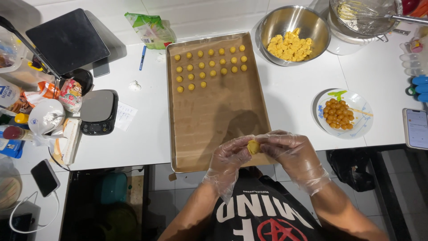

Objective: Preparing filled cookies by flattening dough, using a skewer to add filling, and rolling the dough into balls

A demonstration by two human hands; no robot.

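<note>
Dough ball (253, 147) is sitting between both gloved hands, over the near edge of the tray (178, 147), at 6 o'clock in view. Looks like the shaping step: both hands are pinching and rounding one yellow piece.

Left hand (228, 158) is curling narrow, fingertips touching the ball from 9 o'clock. Right hand (292, 151) is closing on it from 3 o'clock, fingers bent, thumb on the ball. So both are holding the same ball, neither is spread wide.

Tray is lined with brown paper; rows of finished balls (209, 67) are filling its far end at 12 o'clock, and the near half is showing only paper. Steel bowl (292, 33) with yellow dough pieces is sitting at 1 o'clock, plate (359, 127) of brown filling balls at 3 o'clock, scale (98, 111) at 9 o'clock, all on the white surface (294, 89).

Judging by the layout, next move calls for a smooth, closed ball and a spot in the short last row, spaced like the rest.
</note>
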